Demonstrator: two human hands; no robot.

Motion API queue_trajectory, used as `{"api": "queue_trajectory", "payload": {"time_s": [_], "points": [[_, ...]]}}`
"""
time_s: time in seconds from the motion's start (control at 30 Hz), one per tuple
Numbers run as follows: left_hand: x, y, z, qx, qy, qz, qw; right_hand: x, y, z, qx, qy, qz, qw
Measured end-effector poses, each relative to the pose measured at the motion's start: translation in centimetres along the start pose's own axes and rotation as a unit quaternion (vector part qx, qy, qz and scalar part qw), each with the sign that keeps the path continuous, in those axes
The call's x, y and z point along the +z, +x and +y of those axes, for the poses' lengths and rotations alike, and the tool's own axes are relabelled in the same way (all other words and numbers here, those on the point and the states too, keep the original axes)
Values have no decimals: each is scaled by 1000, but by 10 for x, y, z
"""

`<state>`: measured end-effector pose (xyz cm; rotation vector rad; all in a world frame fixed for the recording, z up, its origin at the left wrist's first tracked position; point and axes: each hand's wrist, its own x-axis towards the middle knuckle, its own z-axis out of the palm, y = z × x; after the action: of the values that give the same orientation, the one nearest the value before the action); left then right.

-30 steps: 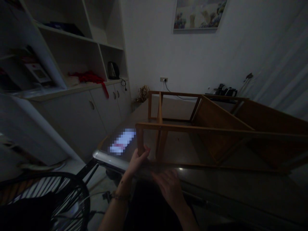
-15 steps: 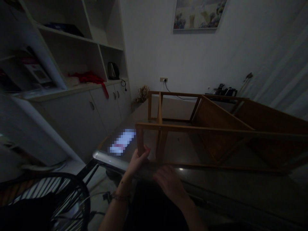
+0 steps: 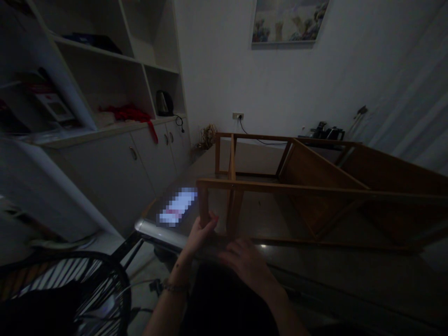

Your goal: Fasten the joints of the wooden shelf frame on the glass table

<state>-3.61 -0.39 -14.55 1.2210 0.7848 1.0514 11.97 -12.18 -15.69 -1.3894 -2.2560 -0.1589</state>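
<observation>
A brown wooden rack lies on its side across the table, with its panels standing at a slant. My left hand is closed around the lower part of a short wooden end piece at the rack's near left corner. Low by the table's front edge is my right hand, its fingers loosely bent and apart, with nothing visible in them. It is just below the rack's lower rail, and dim light hides whether its fingertips touch the edge.
A lit, pixelated screen lies on the table left of the rack. A black round-backed chair stands at lower left. White cabinets with a kettle and red cloth line the left side.
My right hand has shifted slightly left along the table's front edge. My left hand keeps its hold on the end piece, and the rack has not visibly moved.
</observation>
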Motion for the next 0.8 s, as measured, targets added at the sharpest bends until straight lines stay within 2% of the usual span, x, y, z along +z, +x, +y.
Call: {"api": "queue_trajectory", "payload": {"time_s": [0.13, 0.27, 0.63, 0.8], "points": [[-1, 1, -3, -4, 7, 15, 1000, -4, -1, -1, 10, -19, -37, 999], [-2, 1, -5, -2, -10, -10, 1000, -2, -3, -2, 11, -30, -55, 998], [1, -1, -1, -14, -5, 20, 1000, 4, -3, -1, 15, -10, -25, 1000], [2, -1, 3, 1, -12, 6, 1000, -3, -3, -2, 35, 43, -5, 998]]}}
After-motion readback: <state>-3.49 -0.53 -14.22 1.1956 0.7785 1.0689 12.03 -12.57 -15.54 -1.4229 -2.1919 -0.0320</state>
